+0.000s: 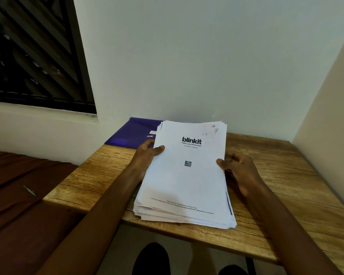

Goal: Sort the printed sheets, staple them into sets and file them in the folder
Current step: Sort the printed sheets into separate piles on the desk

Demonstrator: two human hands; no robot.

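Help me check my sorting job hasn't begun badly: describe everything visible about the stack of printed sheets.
The stack of printed sheets is a thick pile of white paper, edges uneven and fanned, on the wooden table, its far end overlapping the purple folder. The top sheet shows a "blinkit" logo, a QR code, small text near its close edge and handwritten marks in a far corner. The left hand and right hand grip its sides, thumbs on top.
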